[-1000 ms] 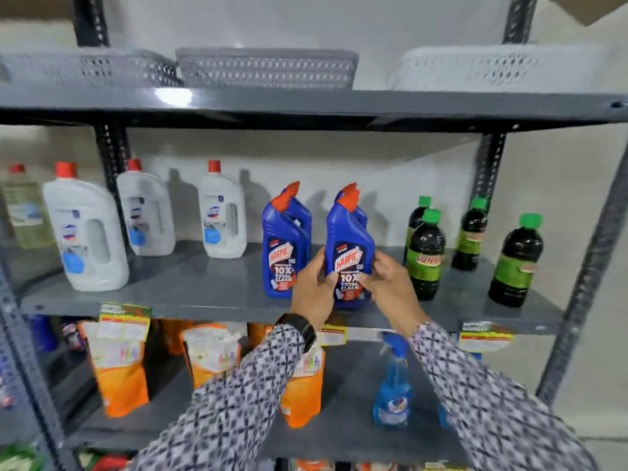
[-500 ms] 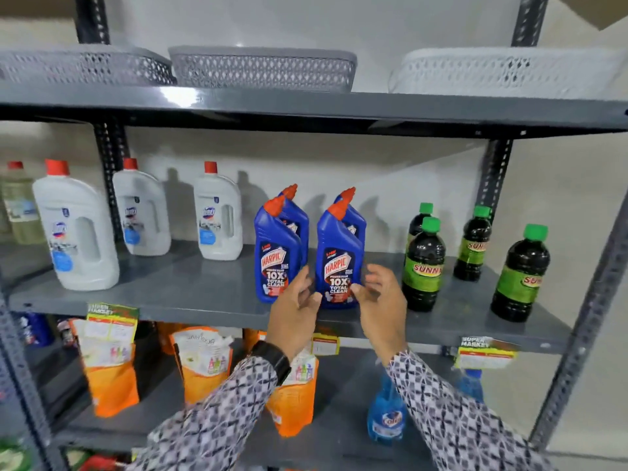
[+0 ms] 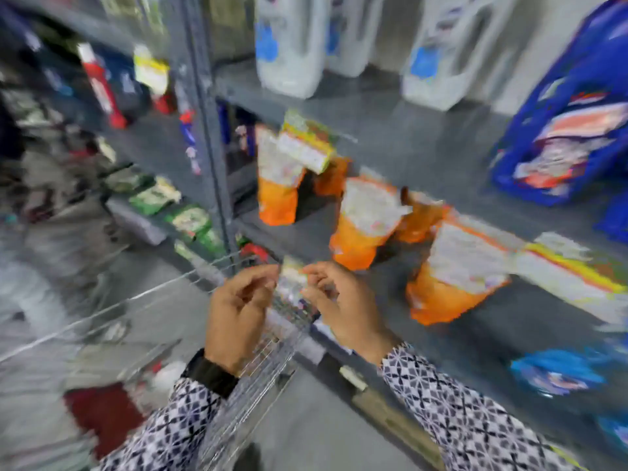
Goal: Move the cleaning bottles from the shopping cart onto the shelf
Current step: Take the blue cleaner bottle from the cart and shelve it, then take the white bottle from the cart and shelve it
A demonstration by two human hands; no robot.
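The view is blurred by motion. My left hand (image 3: 238,314) and my right hand (image 3: 343,300) hang side by side in front of me, fingers loosely curled, each holding nothing. They sit above the wire shopping cart (image 3: 146,297) at lower left, where something white and red (image 3: 163,375) lies, too blurred to identify. On the grey shelf (image 3: 390,130) stand white bottles (image 3: 289,45) and, at the right edge, a blue bottle (image 3: 571,130) with a red and white label.
Orange refill pouches (image 3: 360,222) stand on the lower shelf. A grey upright post (image 3: 210,130) divides this rack from another one at left with packets (image 3: 156,195). A blue spray bottle (image 3: 557,372) lies low on the right.
Both hands have let go of the blue bottle and dropped away from the shelf. The view has swung down and left, toward the cart.
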